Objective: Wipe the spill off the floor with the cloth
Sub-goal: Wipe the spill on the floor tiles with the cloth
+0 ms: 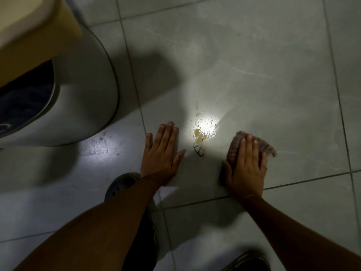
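Head view, dim room, pale tiled floor [254, 85] with dark grout lines.

Left hand [162, 153]: flat on the tile, palm down, fingers extended and slightly spread, gripping nothing.

Right hand [245, 165]: palm down on the cloth [237, 141], fingers straight and pressed flat, not curled around it. The cloth (brownish, blurred at its edges) lies on the floor under the fingers and shows past the fingertips and to their right.

Spill [200, 136]: a small yellowish puddle with scattered droplets beyond it, lit by a bright glare. It lies between the two hands, just right of the left thumb tip, left of the right-hand fingers; the cloth is near it but not touching.

Rounded white appliance base [88, 106] well left of the left fingers. A dark shoe [119, 184] beside the left wrist.
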